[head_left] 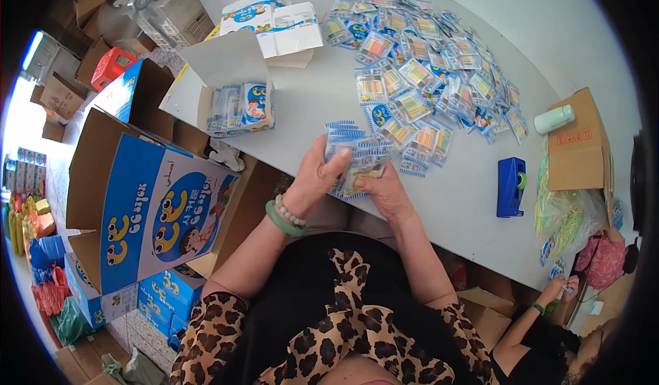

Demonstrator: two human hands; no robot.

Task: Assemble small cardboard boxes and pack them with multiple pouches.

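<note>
Several small clear packets with blue-striped edges (367,155) are bunched between my two hands, over the table's near edge. My left hand (318,173) grips them from the left, thumb across the front. From the right, my right hand (386,191) closes on the same bunch, its thumb low on the packets. Just beyond lies a wide heap of similar packets (415,72) with coloured strips inside. To the left, an open white box (240,114) holds a row of packets standing upright, its lid raised.
Flattened or folded white-and-blue boxes (271,28) lie at the back left. A large blue printed carton (165,213) stands open at my left. Toward the right are a blue tape dispenser (511,187), a pale bottle (554,119) and a brown carton (583,144). Another person's hands (559,289) show at lower right.
</note>
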